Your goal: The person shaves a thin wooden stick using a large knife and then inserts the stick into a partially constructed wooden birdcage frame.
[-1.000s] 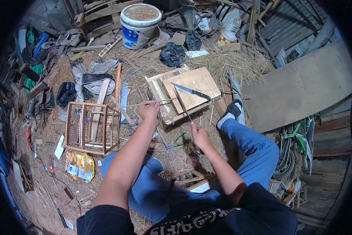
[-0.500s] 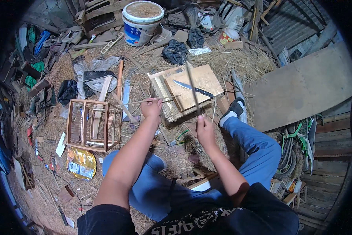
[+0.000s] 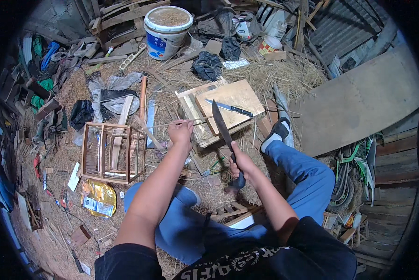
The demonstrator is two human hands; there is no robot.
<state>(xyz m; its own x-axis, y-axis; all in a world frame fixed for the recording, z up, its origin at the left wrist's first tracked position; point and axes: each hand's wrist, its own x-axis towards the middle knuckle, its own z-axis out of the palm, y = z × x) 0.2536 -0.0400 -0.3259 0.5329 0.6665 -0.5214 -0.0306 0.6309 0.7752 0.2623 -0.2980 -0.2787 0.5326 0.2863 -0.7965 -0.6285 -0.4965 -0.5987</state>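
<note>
My right hand (image 3: 243,164) is wrapped round the black handle of a machete. The machete's dark blade (image 3: 222,125) points away from me, its tip over a wooden board (image 3: 247,93). Between the fingers of my left hand (image 3: 179,132) is a thin wooden stick (image 3: 159,125), whose right end reaches the board's left side, close to the blade. A kitchen knife (image 3: 241,111) with a black handle lies on the board. Beneath the board stands a low wooden crate (image 3: 187,101) of pale slats.
A small wooden cage (image 3: 108,178) with thin bars stands left of my left forearm, beside a gold packet (image 3: 106,192). Pliers with green handles (image 3: 214,166) lie between my legs. Beyond are a white bucket (image 3: 168,29), black plastic bags (image 3: 206,65) and a large plywood sheet (image 3: 359,102).
The machete has come down and turned, so its flat side and handle now show. My right hand has dropped slightly toward me. My left hand stays nearly in place with the stick.
</note>
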